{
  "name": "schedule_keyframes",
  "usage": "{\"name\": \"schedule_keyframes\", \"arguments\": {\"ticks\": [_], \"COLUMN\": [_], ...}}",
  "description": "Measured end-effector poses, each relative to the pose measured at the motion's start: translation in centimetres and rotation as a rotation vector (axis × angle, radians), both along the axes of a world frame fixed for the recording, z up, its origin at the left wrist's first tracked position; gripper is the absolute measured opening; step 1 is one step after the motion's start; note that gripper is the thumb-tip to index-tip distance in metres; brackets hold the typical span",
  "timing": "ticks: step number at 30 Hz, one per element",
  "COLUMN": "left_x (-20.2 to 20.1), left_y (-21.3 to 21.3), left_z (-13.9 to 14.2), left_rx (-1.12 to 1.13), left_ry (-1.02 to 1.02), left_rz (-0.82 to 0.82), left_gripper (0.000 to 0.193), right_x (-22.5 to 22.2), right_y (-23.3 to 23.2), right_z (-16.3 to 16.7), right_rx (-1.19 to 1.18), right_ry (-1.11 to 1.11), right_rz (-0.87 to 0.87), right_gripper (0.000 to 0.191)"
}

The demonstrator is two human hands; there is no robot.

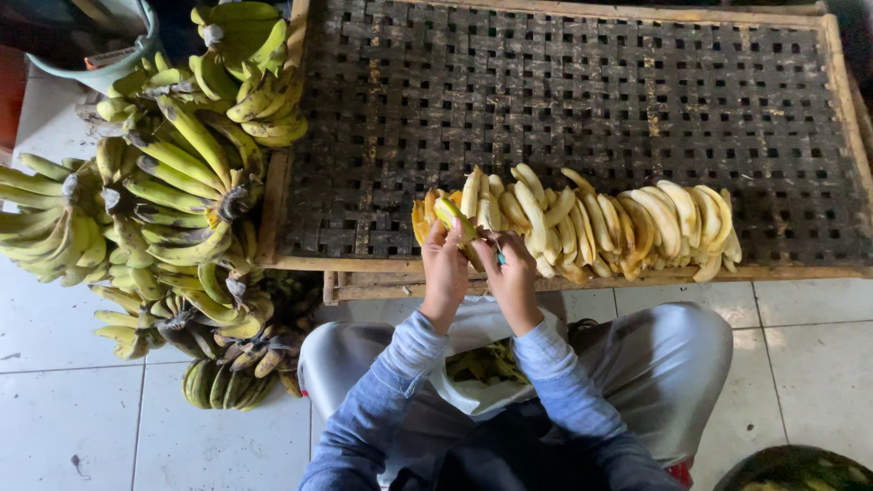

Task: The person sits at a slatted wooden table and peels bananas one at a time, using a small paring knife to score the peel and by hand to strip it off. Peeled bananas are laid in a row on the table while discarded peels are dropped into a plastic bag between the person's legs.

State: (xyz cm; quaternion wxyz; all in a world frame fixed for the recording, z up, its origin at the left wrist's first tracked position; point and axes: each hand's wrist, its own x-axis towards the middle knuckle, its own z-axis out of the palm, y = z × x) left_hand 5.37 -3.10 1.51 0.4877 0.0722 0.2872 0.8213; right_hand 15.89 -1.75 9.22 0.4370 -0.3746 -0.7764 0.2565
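banana in hand: a partly peeled banana point(452, 218), green-yellow skin on, held up between both hands just at the near edge of the woven drying tray point(582, 100), touching or all but touching the left end of the peeled row.

left hand: the left hand point(445, 265) is closed around the lower part of the fruit, fingers wrapped, the tip sticking out above toward the tray.

right hand: the right hand point(513, 273) is curled shut just right of the fruit, near the tray's front rail; a small blue-green thing shows at the fingers – likely a knife handle, though the view is too small to be sure.

handling: light and easy for 1 hand, but soft once bared – the flesh would bruise or snap if squeezed or bent, and it looks slippery where the skin is off. The skin-covered lower half is the safer place to hold, as the left hand does.

peeled row: peeled bananas point(591, 223), pale yellow, lie side by side along the tray's front edge, running right from the hands.

unpeeled stock: bunches of green-yellow bananas point(173, 191) are heaped left of the tray, on the tiled floor point(73, 409).

lap: a white bag point(473, 364) with peel scraps lies between the knees, below the tray's front rail.
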Motion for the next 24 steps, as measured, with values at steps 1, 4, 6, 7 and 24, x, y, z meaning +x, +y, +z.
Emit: {"name": "schedule_keyframes", "arguments": {"ticks": [1, 4, 6, 7, 24], "left_x": [0.0, 0.3, 0.3, 0.2, -1.1], "left_y": [0.0, -0.1, 0.0, 0.0, 0.2], "left_z": [-0.3, -0.6, -0.5, -0.3, 3.3], "left_rx": [-0.008, 0.068, 0.038, 0.023, 0.013], "left_ry": [0.038, 0.052, 0.027, 0.015, 0.123], "left_rz": [0.006, 0.01, 0.01, 0.005, -0.169], "left_gripper": [0.028, 0.027, 0.028, 0.028, 0.049], "right_x": [0.0, -0.1, -0.1, -0.2, 0.2], "right_y": [0.0, 0.1, 0.1, 0.1, 2.1], "right_z": [-0.3, -0.8, -1.1, -1.3, -2.5], "right_rx": [0.023, 0.052, 0.039, 0.035, -0.7], "right_ry": [-0.005, -0.032, -0.048, -0.038, 0.362], "right_rz": [-0.002, -0.009, -0.019, -0.014, 0.032], "right_gripper": [0.018, 0.019, 0.016, 0.015, 0.025]}}
